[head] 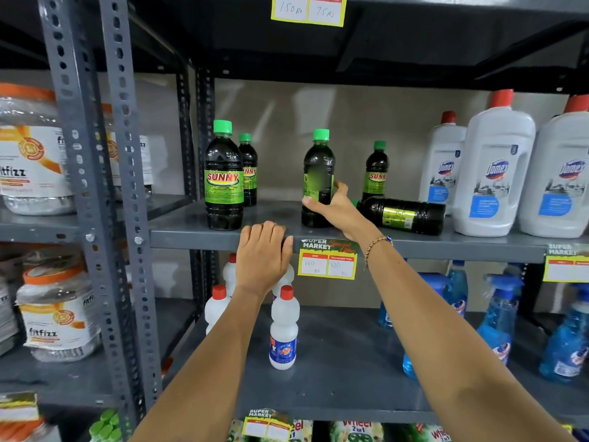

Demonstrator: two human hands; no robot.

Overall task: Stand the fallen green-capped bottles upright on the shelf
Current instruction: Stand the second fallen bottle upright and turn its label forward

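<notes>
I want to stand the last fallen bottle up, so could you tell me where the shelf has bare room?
The widest bare patch lies between the front left bottle and the bottle in the right hand. Right of that it is crowded: the fallen bottle lies against the white jugs, with a small bottle behind.
</notes>
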